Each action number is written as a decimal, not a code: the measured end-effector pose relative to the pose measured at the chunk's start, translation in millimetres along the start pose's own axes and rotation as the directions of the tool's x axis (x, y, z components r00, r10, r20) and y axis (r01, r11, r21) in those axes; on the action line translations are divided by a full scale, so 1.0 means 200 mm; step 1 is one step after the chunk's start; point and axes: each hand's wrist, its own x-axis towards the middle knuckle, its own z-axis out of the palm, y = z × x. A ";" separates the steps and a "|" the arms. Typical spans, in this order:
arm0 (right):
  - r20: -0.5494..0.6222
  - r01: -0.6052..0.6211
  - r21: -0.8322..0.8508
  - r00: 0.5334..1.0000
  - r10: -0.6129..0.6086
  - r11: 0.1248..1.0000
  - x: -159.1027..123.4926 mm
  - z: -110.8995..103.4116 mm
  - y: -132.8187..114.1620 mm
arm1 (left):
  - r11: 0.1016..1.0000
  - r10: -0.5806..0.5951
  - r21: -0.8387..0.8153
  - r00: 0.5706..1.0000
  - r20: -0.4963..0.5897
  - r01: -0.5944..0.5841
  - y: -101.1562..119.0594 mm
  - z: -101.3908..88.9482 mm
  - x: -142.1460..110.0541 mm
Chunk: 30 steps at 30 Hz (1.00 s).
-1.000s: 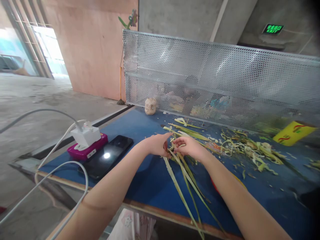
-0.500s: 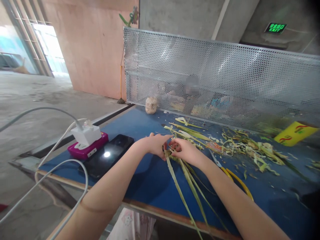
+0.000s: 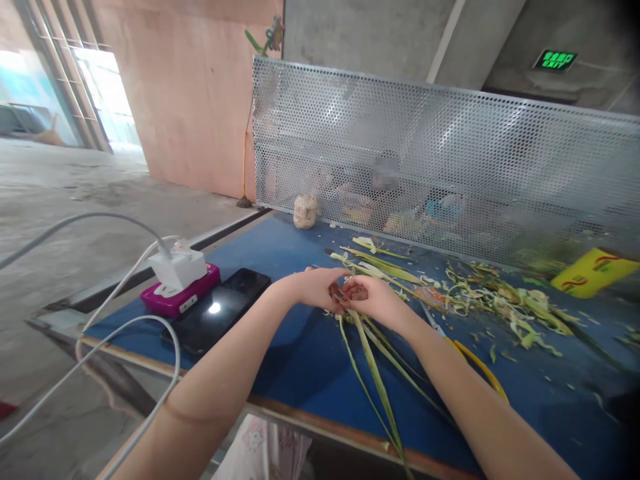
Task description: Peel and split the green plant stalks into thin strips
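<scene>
My left hand (image 3: 320, 288) and my right hand (image 3: 371, 297) meet over the middle of the blue table, their fingertips almost touching. Both are closed in a pinch round the upper ends of long, flat green leaf strips (image 3: 373, 360). The strips fan out below the hands and hang over the table's front edge. What lies right between the fingertips is mostly hidden. Behind the hands, more pale green leaf strips (image 3: 385, 268) are spread on the table. Scissors with yellow handles (image 3: 480, 370) lie beside my right forearm, partly covered by it.
A black phone (image 3: 220, 312) and a magenta power strip (image 3: 179, 288) with a white plug and cables sit at left. Leaf scraps (image 3: 520, 307) and a yellow roll (image 3: 593, 272) are at right. A perforated metal screen (image 3: 425, 147) stands behind, near a whitish wrapped lump (image 3: 305, 212).
My hands have drawn closer together at the strips' upper ends. A strip that hung toward the front left has swung and now looks thinner. The view has shifted slightly.
</scene>
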 end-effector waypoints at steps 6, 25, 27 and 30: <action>-0.037 -0.002 -0.009 0.999 0.002 1.000 0.00 -0.01 -0.01 | 0.998 -0.056 0.032 0.998 -0.030 0.057 0.01 0.01 0.00; -0.011 0.021 -0.117 1.000 -0.023 0.993 0.01 0.00 0.05 | 0.989 -0.104 0.104 0.994 -0.028 0.107 -0.02 0.04 0.04; -0.036 0.017 -0.127 0.999 -0.021 0.992 0.01 -0.02 0.04 | 0.989 -0.102 0.104 0.994 -0.025 0.104 -0.03 0.03 0.04; -0.085 0.010 -0.133 0.996 -0.022 0.991 0.01 -0.04 0.02 | 0.994 -0.080 0.077 0.996 -0.039 0.083 -0.03 0.02 0.04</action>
